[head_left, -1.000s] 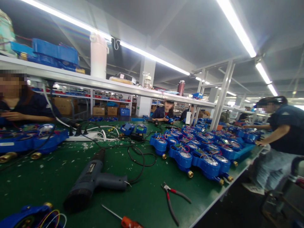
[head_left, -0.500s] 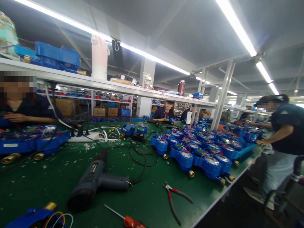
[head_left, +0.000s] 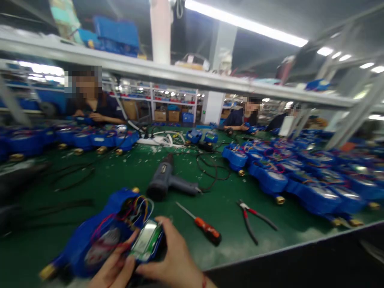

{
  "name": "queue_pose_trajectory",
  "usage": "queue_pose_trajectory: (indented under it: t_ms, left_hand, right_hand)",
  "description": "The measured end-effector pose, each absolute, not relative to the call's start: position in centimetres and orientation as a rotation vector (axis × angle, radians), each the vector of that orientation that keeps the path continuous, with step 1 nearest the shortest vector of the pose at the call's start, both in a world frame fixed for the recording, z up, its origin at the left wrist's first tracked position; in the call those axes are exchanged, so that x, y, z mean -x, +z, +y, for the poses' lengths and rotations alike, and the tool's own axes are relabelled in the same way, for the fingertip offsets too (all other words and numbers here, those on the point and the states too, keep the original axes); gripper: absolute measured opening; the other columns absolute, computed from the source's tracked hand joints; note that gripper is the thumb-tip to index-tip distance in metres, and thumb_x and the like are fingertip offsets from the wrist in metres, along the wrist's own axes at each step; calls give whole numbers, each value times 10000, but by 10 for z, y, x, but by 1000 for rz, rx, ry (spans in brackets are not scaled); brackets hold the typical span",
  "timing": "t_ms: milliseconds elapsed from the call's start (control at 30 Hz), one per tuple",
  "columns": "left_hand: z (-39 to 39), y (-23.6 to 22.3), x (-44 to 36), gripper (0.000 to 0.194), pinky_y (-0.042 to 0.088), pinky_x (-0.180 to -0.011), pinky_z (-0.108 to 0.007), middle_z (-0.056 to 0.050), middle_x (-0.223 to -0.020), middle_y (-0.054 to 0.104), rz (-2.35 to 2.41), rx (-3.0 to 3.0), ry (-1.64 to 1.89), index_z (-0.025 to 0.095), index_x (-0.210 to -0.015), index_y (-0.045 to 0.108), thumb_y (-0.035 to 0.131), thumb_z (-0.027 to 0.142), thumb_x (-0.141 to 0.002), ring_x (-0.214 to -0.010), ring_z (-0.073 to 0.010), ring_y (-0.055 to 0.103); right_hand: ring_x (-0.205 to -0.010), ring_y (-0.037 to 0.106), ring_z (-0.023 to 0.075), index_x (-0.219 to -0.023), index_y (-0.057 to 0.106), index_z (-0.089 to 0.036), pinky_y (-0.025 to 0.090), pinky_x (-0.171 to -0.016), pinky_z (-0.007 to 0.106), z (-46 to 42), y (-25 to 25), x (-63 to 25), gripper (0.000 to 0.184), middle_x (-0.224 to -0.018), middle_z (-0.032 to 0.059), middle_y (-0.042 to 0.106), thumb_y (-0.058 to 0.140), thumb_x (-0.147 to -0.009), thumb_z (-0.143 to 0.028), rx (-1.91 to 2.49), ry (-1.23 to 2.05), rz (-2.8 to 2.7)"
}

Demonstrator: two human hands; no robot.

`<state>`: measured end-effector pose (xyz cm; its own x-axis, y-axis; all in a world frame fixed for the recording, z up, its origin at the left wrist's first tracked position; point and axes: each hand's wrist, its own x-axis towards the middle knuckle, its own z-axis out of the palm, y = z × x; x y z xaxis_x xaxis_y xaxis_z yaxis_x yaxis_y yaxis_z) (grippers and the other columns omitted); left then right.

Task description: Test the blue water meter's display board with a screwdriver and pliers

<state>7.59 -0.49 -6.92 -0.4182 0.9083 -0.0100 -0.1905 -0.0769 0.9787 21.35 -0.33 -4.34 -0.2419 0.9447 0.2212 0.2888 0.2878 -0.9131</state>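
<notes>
Both my hands are at the bottom of the view, closed round a small blue display module (head_left: 147, 239) with a green circuit board and a grey screen facing up. My left hand (head_left: 115, 266) grips its lower left edge. Fingers and thumb of my right hand (head_left: 177, 256) hold its right side and bottom edge. Just behind the module lies a blue water meter (head_left: 81, 236) with brass ends, its coloured wires (head_left: 141, 208) running close to the module. To the right of my hands lies an orange-handled screwdriver (head_left: 207, 229).
A grey heat gun (head_left: 162, 178) lies beyond the meter, its cord trailing back. Red and grey pliers (head_left: 249, 212) lie open near the front edge. Rows of blue meters (head_left: 270, 176) fill the right; more stand back left. A white power strip (head_left: 150, 139) and overhead shelf (head_left: 192, 76) are behind.
The view has swung left and down. My hands, out of view before, now appear holding the display module beside the water meter, which shows more fully.
</notes>
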Motion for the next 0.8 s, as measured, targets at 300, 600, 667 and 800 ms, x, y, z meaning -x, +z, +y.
queue_pose_trajectory:
  t_ms: [300,600,667,800]
  left_hand:
    - [-26,-82,-64,474,518,-978,-364,-164,-1180,692,1145,-885,1549,108,-1124,717,708,467,-815,-1092,-271,652]
    - [-30,-75,-63,438,563,-907,-368,-162,-1114,715,1011,-844,1541,156,-1188,697,626,465,-885,-1015,-256,692]
    - [-31,-72,-63,436,561,-916,-361,-162,-1113,716,999,-838,1520,160,-1210,687,626,449,-890,-1020,-254,693]
    - [-33,-71,-60,385,565,-911,-323,-141,-1134,715,922,-817,1492,207,-1247,667,628,375,-902,-1032,-237,694]
  right_hand:
    - [-1252,486,249,-1336,409,-175,391,-1081,403,-8,-49,-215,747,-1344,106,505,781,-689,-206,1135,918,-1741]
    - [-1258,472,237,-1372,378,-202,401,-1071,410,-11,-51,-217,753,-1359,89,490,770,-730,-215,1126,897,-1764]
    - [-1261,469,232,-1377,371,-211,403,-1070,402,-11,-51,-218,764,-1367,85,484,781,-733,-229,1123,899,-1763]
    - [-1245,480,201,-1384,350,-265,419,-1047,367,-11,-50,-219,788,-1366,39,486,799,-737,-245,1132,898,-1763]
